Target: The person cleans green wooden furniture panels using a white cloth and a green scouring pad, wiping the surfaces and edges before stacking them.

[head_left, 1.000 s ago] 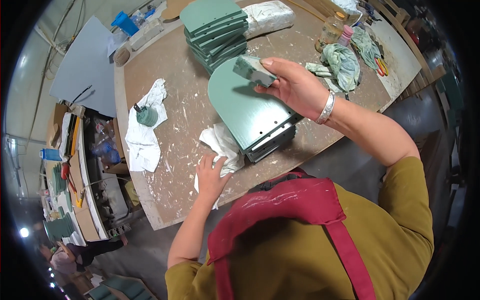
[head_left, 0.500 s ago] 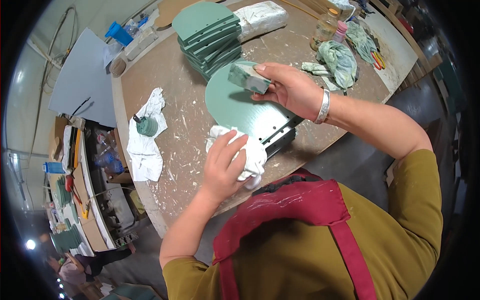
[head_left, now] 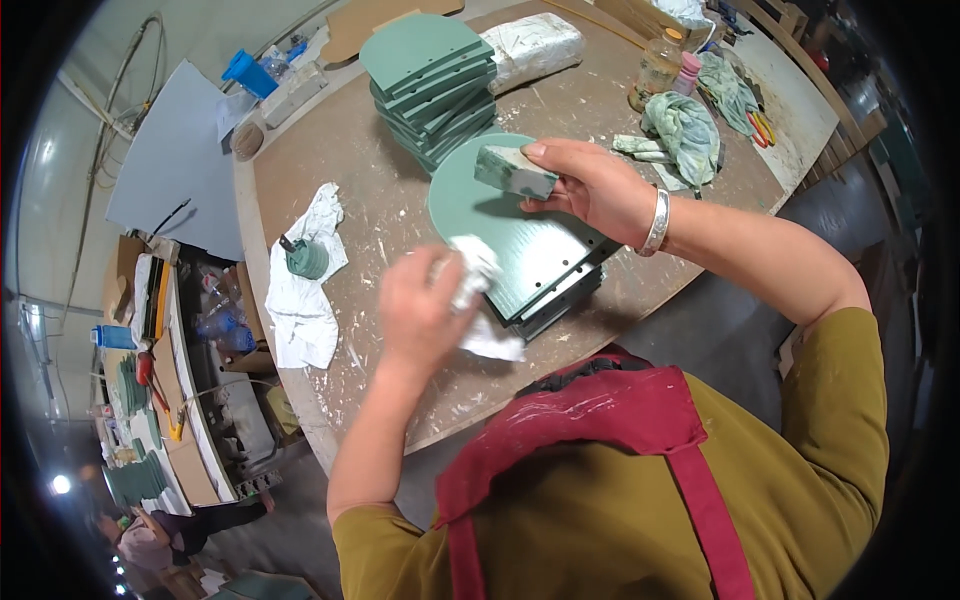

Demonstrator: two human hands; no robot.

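Observation:
My right hand (head_left: 600,190) pinches a sanding block (head_left: 513,173), its faces smeared green and white. It is held over a glossy green board (head_left: 520,245), rounded at the far end and straight at the near edge, with small dark holes along that edge. This board tops a short pile of similar ones. At the board's left side, my left hand (head_left: 422,305) is closed round a crumpled white cloth (head_left: 475,275); part of it hangs toward the table. Motion blurs this hand a little, and its fingertips are partly hidden.
Behind the board rises a taller stack of green boards (head_left: 425,90), beside a white wrapped bundle (head_left: 535,50). Left on the table (head_left: 385,200), a green-wrapped object (head_left: 306,259) sits on a white cloth (head_left: 305,320). Green-stained rags (head_left: 682,135), a jar (head_left: 656,68) and red-yellow-handled pliers (head_left: 762,130) lie far right.
My left hand has lifted and shifted left with the white cloth, off the board's near left corner. My right hand still holds the block over the board. The whole view has shifted slightly.

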